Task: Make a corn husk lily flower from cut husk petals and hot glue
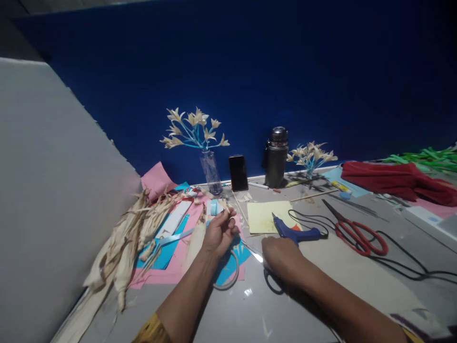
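Observation:
My left hand (219, 233) is raised over the papers, thumb and fingertips pinched around a small pale piece (229, 209) that looks like corn husk. Closed around a pair of scissors, my right hand (282, 257) is low over the grey surface. The scissors' blade (256, 253) points left, and a black handle loop (273, 284) shows below the hand; the rest is covered. Just beyond that hand lies a blue glue gun (298, 233), its nozzle over a yellow paper (260, 212). A grey ring (232, 281) shows beside my left wrist.
Dried corn husks (123, 252) pile at left beside pink paper (153, 276). Husk flowers (194, 119) stand in a clear bottle (211, 171). Behind are a phone (238, 172) and a flask (276, 159). Red-handled scissors (360, 236), a black cord (396, 271) and red cloth (396, 181) lie right.

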Demonstrator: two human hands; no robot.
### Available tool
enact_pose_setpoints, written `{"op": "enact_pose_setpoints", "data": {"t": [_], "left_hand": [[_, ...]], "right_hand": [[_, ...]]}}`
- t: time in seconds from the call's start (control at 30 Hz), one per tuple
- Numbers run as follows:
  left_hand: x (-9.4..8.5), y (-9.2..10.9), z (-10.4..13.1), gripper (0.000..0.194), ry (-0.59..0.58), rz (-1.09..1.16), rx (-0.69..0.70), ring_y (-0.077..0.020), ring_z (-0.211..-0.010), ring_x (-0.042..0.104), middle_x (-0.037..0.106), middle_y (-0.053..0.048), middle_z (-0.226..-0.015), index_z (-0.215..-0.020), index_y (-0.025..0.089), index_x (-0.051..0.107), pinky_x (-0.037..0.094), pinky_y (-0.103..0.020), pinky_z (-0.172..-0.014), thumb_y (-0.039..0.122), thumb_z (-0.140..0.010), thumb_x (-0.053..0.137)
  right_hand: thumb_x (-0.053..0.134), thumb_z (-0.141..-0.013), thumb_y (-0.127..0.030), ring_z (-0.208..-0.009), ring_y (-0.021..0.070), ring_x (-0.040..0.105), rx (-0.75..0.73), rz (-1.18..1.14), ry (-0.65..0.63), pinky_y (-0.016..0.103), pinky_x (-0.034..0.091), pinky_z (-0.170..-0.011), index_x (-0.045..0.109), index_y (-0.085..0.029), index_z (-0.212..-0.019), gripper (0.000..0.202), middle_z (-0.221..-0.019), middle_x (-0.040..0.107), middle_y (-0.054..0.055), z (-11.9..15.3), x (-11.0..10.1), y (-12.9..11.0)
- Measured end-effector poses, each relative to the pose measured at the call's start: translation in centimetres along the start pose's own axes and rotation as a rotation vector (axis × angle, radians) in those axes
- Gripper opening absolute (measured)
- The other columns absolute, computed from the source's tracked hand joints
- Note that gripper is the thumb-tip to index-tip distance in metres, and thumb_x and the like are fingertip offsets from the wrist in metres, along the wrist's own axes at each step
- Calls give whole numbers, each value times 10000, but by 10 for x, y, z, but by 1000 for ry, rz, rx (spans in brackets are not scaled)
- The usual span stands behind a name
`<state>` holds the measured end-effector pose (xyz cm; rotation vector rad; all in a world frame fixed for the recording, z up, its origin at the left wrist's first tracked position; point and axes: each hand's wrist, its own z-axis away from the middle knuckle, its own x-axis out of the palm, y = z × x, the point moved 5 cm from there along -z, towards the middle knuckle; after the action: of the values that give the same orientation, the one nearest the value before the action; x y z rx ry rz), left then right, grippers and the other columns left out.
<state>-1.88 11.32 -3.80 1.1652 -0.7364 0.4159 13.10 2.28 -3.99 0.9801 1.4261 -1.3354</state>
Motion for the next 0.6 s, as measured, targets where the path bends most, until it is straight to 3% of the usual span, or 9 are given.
{"op": "enact_pose_setpoints", "data": {"t": [0.17, 0.3, 0.47, 0.6], "left_hand": [[-1, -1, 0, 165, -17, 29, -27, -37, -493, 428, 646, -12, -801, -885, 130, 678, 378, -193, -461, 193, -760, 766], [-2, 0, -1, 156, -28, 45, -40, -35, -497, 437, 647, -11, -799, -902, 124, 683, 388, -189, -463, 186, -780, 758], [-2, -1, -1, 196, -21, 49, -47, -32, -499, 442, 641, -6, -792, -909, 116, 682, 403, -191, -472, 199, -766, 787], [-1, -4, 1, 242, -13, 57, -57, -40, -515, 469, 649, -13, -810, -915, 109, 681, 409, -194, -475, 205, -739, 816]], "right_hand": [[551, -782, -34, -777, 321, 735, 46, 73, -91, 331, 439, -622, 696, -110, -916, 211, -850, 750, 196, 1, -3, -1], [478, -865, -72, -783, 295, 723, 96, 32, -79, 320, 393, -614, 672, -119, -913, 205, -860, 753, 167, 1, -15, 4], [537, -874, -154, -735, 205, 669, 3, -366, 69, 285, 403, -639, 653, -194, -897, 125, -815, 730, 39, -3, -23, 5], [563, -866, -245, -773, 189, 653, -92, -709, 217, 285, 462, -725, 677, -198, -887, 126, -834, 719, 31, -5, -29, 3]]}}
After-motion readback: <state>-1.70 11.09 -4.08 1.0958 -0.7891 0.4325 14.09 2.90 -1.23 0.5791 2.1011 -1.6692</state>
